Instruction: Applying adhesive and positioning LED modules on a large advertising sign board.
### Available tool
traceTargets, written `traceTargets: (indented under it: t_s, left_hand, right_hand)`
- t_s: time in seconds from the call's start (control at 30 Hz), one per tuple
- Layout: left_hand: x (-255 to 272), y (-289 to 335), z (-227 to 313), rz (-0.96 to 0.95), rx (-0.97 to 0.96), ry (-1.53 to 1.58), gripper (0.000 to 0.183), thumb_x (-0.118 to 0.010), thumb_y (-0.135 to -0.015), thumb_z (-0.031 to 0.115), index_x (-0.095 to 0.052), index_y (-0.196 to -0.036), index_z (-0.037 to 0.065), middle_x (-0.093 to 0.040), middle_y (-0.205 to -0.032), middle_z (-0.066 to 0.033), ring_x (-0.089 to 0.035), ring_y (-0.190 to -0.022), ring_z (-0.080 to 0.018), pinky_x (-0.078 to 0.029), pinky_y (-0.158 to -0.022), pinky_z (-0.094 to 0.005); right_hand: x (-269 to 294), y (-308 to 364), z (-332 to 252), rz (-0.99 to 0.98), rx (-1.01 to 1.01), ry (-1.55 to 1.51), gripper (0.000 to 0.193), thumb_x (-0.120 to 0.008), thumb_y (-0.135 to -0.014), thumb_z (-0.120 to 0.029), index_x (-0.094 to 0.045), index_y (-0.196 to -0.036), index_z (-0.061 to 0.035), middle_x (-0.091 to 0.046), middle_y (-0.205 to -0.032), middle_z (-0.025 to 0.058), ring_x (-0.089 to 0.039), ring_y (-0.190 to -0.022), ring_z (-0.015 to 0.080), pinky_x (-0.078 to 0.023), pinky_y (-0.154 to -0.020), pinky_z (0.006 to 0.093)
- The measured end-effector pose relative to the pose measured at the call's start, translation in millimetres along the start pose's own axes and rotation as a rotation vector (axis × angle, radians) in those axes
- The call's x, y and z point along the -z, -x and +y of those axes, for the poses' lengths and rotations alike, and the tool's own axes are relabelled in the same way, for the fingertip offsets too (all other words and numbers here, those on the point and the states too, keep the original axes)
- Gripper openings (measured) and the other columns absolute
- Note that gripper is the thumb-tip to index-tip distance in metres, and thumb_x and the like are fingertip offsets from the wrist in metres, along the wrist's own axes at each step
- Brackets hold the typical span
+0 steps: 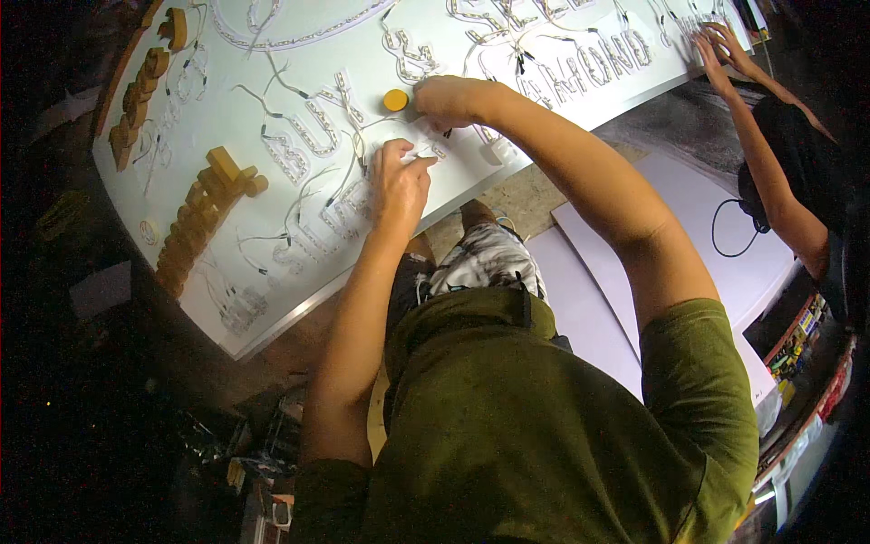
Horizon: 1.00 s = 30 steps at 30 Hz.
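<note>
A large white sign board (381,54) lies in front of me, covered with letter outlines of small light modules joined by white wires. My left hand (399,181) presses down on the board near its front edge, fingertips pinching a small white piece of wiring. My right hand (446,98) is closed, resting on the board just right of a round yellow disc (395,100); something thin and dark pokes out below it, and I cannot tell what it is.
Rows of yellow-brown letter blocks (204,208) lie along the board's left side, more (145,82) at its far left rim. Another person's hands (720,50) work at the board's far right end. White sheets (689,236) with a black cable lie on the floor at right.
</note>
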State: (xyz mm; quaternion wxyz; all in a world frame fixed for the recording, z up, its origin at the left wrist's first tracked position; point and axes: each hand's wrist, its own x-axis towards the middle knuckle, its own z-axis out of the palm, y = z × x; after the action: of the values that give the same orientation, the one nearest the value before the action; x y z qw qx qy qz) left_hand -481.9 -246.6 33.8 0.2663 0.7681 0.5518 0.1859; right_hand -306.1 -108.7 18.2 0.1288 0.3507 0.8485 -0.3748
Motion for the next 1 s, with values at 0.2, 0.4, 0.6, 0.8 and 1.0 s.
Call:
traceTargets:
  t_s: [0.2,0.4,0.6,0.8,1.0]
  left_hand:
    - [2.6,-2.5,5.6,-0.009,-0.001,-0.010,0.025,-0.071,-0.080,-0.001,-0.081,-0.099,0.010,-0.058,-0.116,-0.0168,-0.057,-0.108,-0.0357,-0.048,-0.096,-0.0450]
    - [8.3,-2.2,7.1,-0.042,0.011,-0.022,0.032,-0.072,-0.081,0.000,-0.074,-0.111,0.009,-0.056,-0.119,-0.0175,-0.056,-0.109,-0.0353,-0.047,-0.097,-0.0457]
    - [8.0,-7.5,10.2,-0.056,-0.008,-0.090,0.033,-0.073,-0.082,0.005,-0.073,-0.114,0.011,-0.055,-0.122,-0.0158,-0.055,-0.110,-0.0343,-0.045,-0.097,-0.0467]
    - [10.7,-22.7,16.3,-0.055,-0.032,-0.138,0.031,-0.074,-0.081,0.008,-0.075,-0.111,0.013,-0.056,-0.123,-0.0119,-0.054,-0.113,-0.0330,-0.043,-0.098,-0.0481]
    - [9.2,-26.6,15.6,-0.084,-0.035,-0.175,0.031,-0.074,-0.081,0.008,-0.076,-0.112,0.014,-0.056,-0.123,-0.0105,-0.055,-0.113,-0.0319,-0.044,-0.096,-0.0473]
  right_hand:
    - [-0.9,3.2,8.1,0.040,0.035,-0.057,0.023,-0.069,-0.079,-0.006,-0.072,-0.102,-0.0026,-0.067,-0.097,0.0199,-0.066,-0.095,0.0400,-0.054,-0.084,0.0472]
    - [8.1,38.8,-13.9,0.622,0.072,-0.184,0.023,-0.069,-0.080,-0.001,-0.070,-0.103,-0.0022,-0.066,-0.094,0.0189,-0.066,-0.094,0.0398,-0.054,-0.083,0.0466]
    - [-37.0,109.0,-88.0,0.900,-0.447,-0.781,0.015,-0.062,-0.094,-0.010,-0.069,-0.101,0.0011,-0.066,-0.088,0.0250,-0.065,-0.074,0.0416,-0.053,-0.072,0.0458]
    - [-128.0,114.7,-110.3,0.721,-0.509,-1.711,0.040,-0.058,-0.102,-0.013,-0.056,-0.136,0.0068,-0.068,-0.084,0.0090,-0.061,-0.065,0.0184,-0.051,-0.062,0.0313]
    - [-113.3,93.0,-100.5,0.844,-0.362,-2.398,0.047,-0.048,-0.106,-0.007,-0.038,-0.150,0.0065,-0.065,-0.091,0.0067,-0.058,-0.068,0.0121,-0.052,-0.064,0.0256]
